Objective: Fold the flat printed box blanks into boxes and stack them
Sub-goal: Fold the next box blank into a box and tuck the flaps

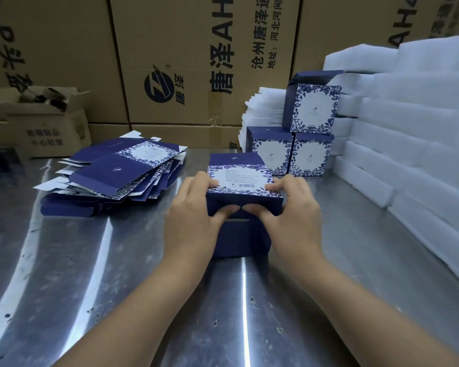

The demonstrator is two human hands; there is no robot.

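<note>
While both hands clamp the box [243, 185], left hand [196, 210] and right hand [289, 210] thumbs meet on its near flap, probably tucking it; finished boxes [292, 149] stand beyond.

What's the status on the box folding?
Left grip and right grip hold the half-folded printed box, thumbs on its near side. Three folded boxes stacked behind. Nothing blocking.

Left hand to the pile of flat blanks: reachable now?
Probably yes. The pile of flat blanks lies on the table just left of the left hand, nothing between. But that hand grips the box and must let go first.
</note>
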